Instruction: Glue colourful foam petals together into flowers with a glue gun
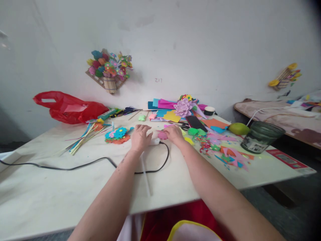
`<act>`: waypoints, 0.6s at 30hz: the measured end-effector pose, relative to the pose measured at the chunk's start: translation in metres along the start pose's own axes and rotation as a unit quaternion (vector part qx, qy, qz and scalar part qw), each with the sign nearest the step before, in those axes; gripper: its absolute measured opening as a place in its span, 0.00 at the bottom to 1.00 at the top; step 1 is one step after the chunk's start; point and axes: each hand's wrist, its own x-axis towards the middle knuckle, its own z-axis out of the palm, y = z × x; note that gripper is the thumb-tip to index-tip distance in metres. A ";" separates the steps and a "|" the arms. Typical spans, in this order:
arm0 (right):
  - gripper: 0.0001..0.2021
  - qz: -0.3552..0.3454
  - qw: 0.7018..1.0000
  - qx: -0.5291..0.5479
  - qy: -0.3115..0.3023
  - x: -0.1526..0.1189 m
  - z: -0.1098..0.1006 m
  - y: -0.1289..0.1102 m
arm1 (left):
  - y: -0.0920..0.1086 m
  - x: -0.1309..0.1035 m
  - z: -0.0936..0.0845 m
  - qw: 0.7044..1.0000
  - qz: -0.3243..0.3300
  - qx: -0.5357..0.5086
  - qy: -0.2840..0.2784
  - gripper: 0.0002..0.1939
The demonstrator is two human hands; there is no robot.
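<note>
Toward the far edge of the white-topped table (82, 197), about midway along it, a small, flat, deep-pink piece that looks like craft foam (162, 135) lies at the fingertips of the right hand (174, 134). Those fingers are bent and drawn together at its edge; whether they pinch it or only touch it, I cannot tell. The left hand (141, 136) is loosely curled, thumb apart, beside a small white corded device (155, 142) (perhaps a glue gun), its grip on it hidden. From below that hand a slim, translucent rod (145, 177) points to the near edge, crossing a thin black cord (164, 164).

The pink piece should be very light, soft and bendy, easily creased or torn; its rim suits a gentle fingertip hold. The device looks stiff and smooth, best held by its body, clear of the cord.
</note>
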 end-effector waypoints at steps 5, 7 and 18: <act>0.06 0.149 0.951 0.262 0.060 0.002 0.001 0.011 | -0.002 0.001 0.001 1.000 0.005 -0.001 0.005 0.11; 0.05 0.169 0.904 0.388 0.058 0.002 -0.003 0.011 | -0.002 0.001 0.001 1.000 -0.005 -0.008 -0.002 0.12; 0.09 0.173 0.790 0.587 -0.034 -0.001 -0.016 -0.011 | 0.000 0.006 -0.003 0.979 -0.123 -0.162 -0.024 0.17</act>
